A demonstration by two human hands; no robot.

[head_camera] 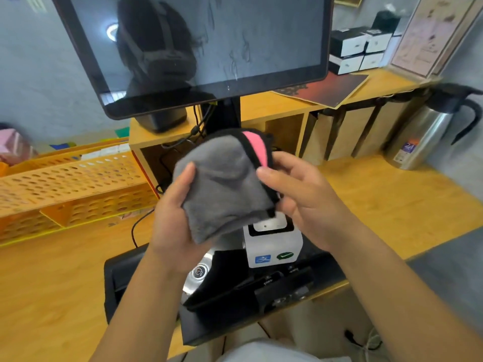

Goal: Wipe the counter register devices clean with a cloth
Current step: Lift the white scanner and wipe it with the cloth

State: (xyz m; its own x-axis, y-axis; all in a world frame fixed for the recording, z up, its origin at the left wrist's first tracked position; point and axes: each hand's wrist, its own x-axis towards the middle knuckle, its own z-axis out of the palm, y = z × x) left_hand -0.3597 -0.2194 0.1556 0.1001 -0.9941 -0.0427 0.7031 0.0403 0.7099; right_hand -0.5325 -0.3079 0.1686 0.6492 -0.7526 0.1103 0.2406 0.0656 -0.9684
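Both forearms reach in from the bottom edge, meeting mid-frame above the register base. Left hand (173, 218) is palm-up under the grey cloth (222, 186), thumb laid over its left edge, fingers curled beneath & gripping it. Right hand (300, 199) comes in from the right w/ wrist bent inward, thumb on top of the cloth's right side, fingers wrapped behind the black-trimmed edge, clamped on it; a pink patch shows at the cloth's top fold. Cloth is bunched/folded, held in the air between the 2 hands, touching no device. Directly below it sits a small white scanner box (273, 244) w/ blue & green logos, standing on the black register base (125, 273) at the front of the wooden tabletop (392, 199). Behind & above, the dark touchscreen (196, 48) on its stand shows streaks. Orange perforated tray (70, 189) at left, steel thermos jug (423, 137) at right, boxes on the back shelf.
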